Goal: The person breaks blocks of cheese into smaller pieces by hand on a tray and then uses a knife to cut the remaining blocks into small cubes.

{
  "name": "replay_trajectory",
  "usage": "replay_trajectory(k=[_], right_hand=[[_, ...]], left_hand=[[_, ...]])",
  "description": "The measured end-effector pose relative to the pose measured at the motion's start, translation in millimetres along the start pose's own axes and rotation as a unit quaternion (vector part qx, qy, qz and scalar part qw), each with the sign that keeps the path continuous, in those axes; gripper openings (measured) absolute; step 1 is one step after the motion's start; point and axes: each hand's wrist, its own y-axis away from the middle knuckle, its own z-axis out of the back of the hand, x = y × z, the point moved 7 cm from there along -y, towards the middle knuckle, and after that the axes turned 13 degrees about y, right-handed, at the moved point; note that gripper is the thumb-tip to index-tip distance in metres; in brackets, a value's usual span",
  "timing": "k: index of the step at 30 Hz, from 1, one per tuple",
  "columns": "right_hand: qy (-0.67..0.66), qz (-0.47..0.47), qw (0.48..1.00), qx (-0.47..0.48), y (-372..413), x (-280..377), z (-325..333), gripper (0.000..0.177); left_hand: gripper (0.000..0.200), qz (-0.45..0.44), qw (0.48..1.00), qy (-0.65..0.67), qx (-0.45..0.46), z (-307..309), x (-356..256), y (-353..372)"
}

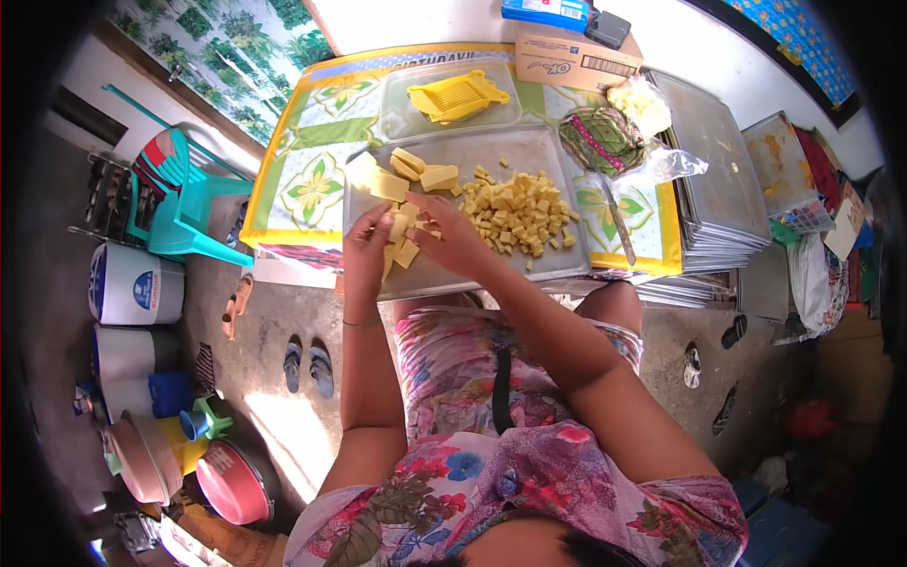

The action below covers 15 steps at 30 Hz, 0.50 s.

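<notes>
A wide metal tray [491,142] lies before me on the table. On its left side are thick yellow blocks that look like cheese [439,178], and on its right a heap of small yellow cubes [520,213]. My left hand [367,244] pinches the left edge of a cheese block [398,227] over the tray's left part. From the right, my right hand [452,238] has its thumb and fingers round the same group of slabs, closed against that block. The fingers partly cover the pieces. A knife [619,222] lies right of the tray, out of both hands.
Behind the tray, a yellow slotted grater [458,96] rests on a clear plastic lid [397,113]. A cardboard box [576,59], a patterned green bundle [603,142] and a plastic bag [675,165] stand nearby. Stacked metal trays [718,170] are at right, a teal chair [194,213] at left.
</notes>
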Motion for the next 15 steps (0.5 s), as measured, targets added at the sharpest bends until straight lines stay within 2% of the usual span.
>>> replay_trajectory(k=[3, 6, 9, 15], right_hand=[[-0.097, -0.083, 0.989, 0.073, 6, -16, 8, 0.045], [-0.200, -0.131, 0.970, 0.048, 19, -20, 29, 0.040], [-0.303, -0.133, 0.942, 0.058, 30, -22, 45, 0.038], [-0.371, -0.140, 0.917, 0.043, 44, -23, 65, 0.035]], left_hand=[[0.028, -0.012, 0.998, 0.061, 0.024, -24, 4, 11], [0.030, -0.006, 0.993, 0.076, 0.090, -53, -6, 25], [0.033, 0.022, 0.986, 0.126, 0.105, -71, -2, 34], [0.035, 0.054, 0.976, 0.168, 0.128, -87, 13, 37]])
